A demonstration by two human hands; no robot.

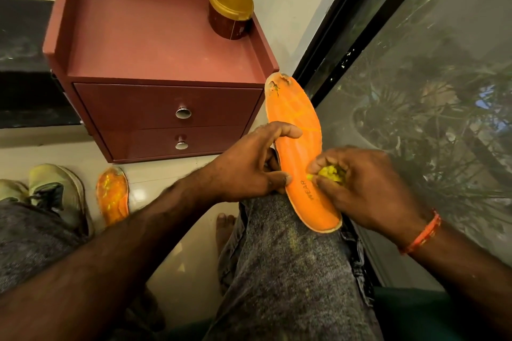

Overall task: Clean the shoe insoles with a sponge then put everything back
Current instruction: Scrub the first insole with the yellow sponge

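Note:
An orange insole with a torn toe end lies along my right knee, heel toward me. My left hand grips its left edge, thumb over the top face. My right hand squeezes a small yellow sponge and presses it onto the insole near the printed heel lettering. A second orange insole lies on the floor at the left, with yellow patches on it. Beside that insole stands a pale green shoe, and another shoe shows at the left edge.
A red-brown two-drawer cabinet stands ahead on the floor, with a gold-lidded jar on its top at the back right. A dark-framed window runs along the right. My bare foot rests on the tiled floor below.

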